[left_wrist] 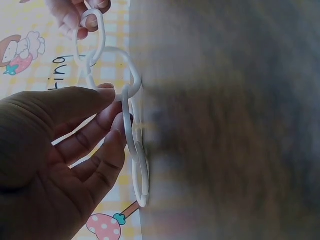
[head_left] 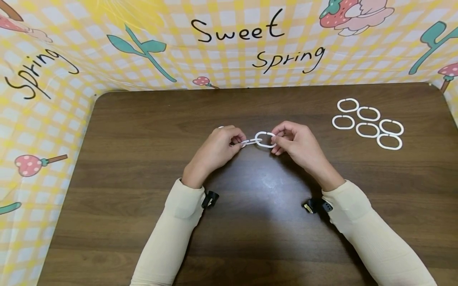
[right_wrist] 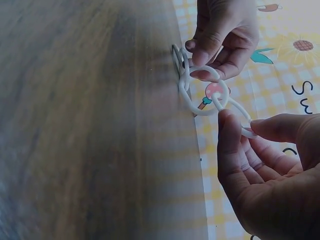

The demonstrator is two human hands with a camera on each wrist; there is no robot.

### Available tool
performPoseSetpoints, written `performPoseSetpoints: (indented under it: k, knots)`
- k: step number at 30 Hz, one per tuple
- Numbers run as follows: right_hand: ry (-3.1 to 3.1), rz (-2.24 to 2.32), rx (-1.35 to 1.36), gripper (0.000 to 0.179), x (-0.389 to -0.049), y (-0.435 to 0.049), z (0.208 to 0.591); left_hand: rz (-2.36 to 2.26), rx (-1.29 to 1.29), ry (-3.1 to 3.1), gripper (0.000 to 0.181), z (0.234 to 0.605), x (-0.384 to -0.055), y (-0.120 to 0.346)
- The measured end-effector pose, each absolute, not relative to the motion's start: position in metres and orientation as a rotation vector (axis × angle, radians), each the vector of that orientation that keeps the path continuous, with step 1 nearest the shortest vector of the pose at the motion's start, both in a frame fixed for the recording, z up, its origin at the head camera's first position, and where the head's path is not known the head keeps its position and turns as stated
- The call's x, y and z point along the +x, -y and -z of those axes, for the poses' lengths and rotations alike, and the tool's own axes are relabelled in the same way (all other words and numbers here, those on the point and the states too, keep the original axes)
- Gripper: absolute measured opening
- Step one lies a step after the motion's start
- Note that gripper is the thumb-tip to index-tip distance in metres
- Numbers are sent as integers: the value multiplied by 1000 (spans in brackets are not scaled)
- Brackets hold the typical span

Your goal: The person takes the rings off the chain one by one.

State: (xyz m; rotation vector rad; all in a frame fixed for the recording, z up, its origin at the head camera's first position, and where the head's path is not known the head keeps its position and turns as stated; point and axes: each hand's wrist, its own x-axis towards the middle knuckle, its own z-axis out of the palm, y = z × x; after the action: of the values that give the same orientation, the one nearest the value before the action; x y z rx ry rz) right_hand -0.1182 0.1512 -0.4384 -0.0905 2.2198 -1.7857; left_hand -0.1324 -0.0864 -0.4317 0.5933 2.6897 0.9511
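Observation:
A short chain of white oval plastic links (left_wrist: 135, 72) spans the space between my hands. My left hand (head_left: 219, 147) pinches one of its links between thumb and fingers. Below that grip, more joined links (left_wrist: 141, 175) hang down in the left wrist view; the head view mostly hides them behind the hand. My right hand (head_left: 297, 139) pinches the far side of the end link (head_left: 265, 145), which is looped through the link in my left hand. In the right wrist view, the right thumb and fingers (right_wrist: 232, 145) meet on that end link.
Several loose white links (head_left: 367, 130) lie grouped on the brown wooden table (head_left: 143, 222) at the back right. A yellow checked cloth (head_left: 229, 51) with printed words and pictures stands behind the table and along its left side.

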Motion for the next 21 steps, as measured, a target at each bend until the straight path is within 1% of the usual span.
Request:
performPoseSetpoints:
  k: [21]
  knots:
    - [-2183,1786,-92,16,-117,-155,438,-1063,550,-2670,8,425,-132,84]
